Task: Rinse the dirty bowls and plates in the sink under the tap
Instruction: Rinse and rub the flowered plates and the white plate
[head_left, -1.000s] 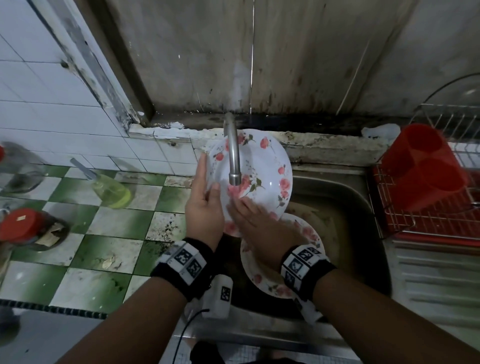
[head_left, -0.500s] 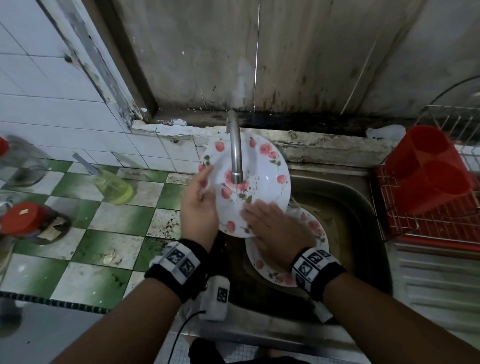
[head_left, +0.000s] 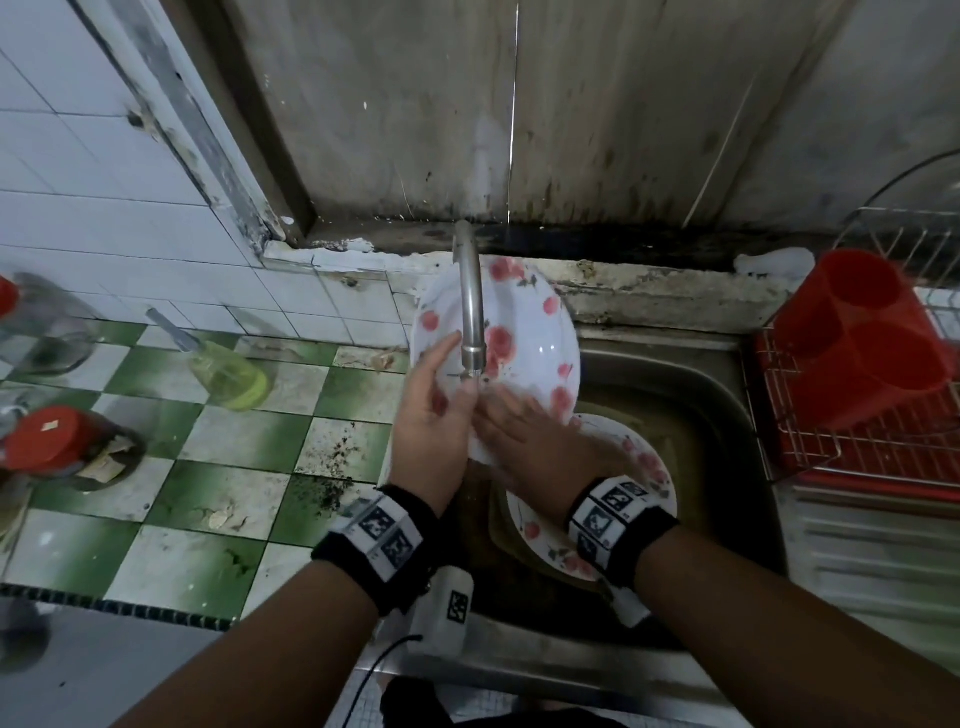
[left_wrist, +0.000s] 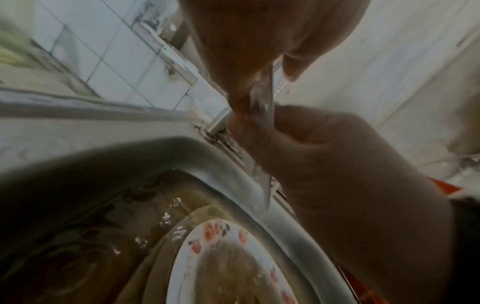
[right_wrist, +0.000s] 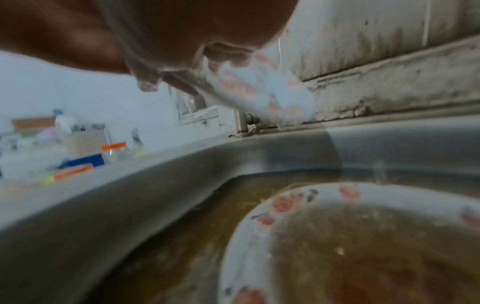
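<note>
At the left of the frame, the green-and-white tiled counter (head_left: 171, 499) carries a yellow bottle (head_left: 228, 376) and a red-lidded jar (head_left: 62, 441).

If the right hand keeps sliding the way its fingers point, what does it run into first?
The right hand lies flat on the held plate, fingers aimed up and left. Going on across the plate, it would probably meet the left hand's thumb beneath the tap spout first, though depth is unclear.
</note>
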